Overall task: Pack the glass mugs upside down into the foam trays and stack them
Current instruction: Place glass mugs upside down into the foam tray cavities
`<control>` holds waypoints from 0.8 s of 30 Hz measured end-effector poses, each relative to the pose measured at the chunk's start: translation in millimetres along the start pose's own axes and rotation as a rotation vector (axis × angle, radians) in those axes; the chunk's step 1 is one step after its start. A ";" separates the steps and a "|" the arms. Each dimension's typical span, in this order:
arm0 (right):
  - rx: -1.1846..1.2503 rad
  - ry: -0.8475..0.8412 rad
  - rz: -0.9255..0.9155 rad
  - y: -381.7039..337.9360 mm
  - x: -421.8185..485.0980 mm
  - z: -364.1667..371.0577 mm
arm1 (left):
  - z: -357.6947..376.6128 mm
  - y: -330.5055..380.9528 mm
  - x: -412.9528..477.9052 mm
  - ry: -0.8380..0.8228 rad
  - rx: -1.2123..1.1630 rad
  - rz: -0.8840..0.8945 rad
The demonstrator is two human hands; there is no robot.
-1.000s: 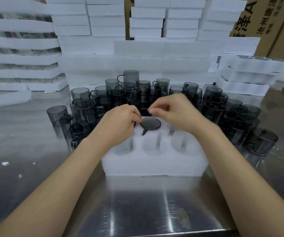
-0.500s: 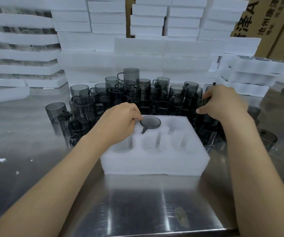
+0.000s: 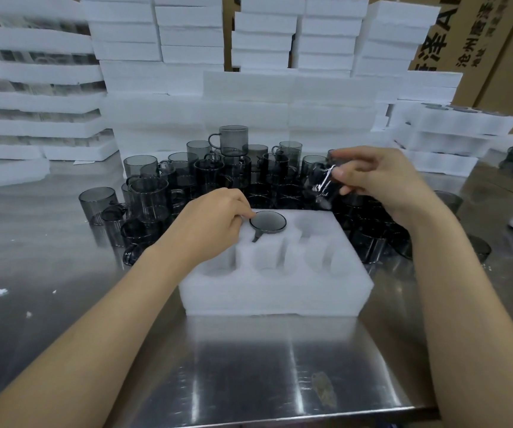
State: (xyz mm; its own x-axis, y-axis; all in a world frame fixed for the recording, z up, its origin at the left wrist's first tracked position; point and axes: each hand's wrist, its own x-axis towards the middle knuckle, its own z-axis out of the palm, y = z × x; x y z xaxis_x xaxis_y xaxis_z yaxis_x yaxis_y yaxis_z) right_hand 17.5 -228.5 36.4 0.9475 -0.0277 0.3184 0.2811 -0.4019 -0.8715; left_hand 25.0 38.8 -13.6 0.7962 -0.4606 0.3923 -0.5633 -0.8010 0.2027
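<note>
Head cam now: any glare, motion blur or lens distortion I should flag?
Head view: streaky glare on the steel table near its front edge; the lifted mug in the right hand is motion-smeared, with a bright streak across it; the seated mug and foam tray are sharp; wide-angle bowing tilts the foam stacks at the left edge.

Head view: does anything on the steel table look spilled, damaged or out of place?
Minor only. Small white foam crumbs lie scattered on the shiny steel table at the left, and a brownish smudge marks its near edge. The white foam tray sits square; none of the smoky glass mugs looks broken.
</note>
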 end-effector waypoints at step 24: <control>-0.423 -0.473 -0.096 -10.5 -12.4 8.5 | 0.0 1.4 0.5 0.014 -0.036 -0.005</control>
State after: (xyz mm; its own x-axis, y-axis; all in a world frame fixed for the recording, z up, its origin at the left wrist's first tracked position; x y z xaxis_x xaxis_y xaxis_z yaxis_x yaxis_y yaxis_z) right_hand 4.1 -216.2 38.5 0.9131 0.3941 0.1046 0.3751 -0.7113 -0.5944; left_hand 24.6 37.5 -13.1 0.7957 -0.4511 0.4041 -0.5675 -0.7886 0.2370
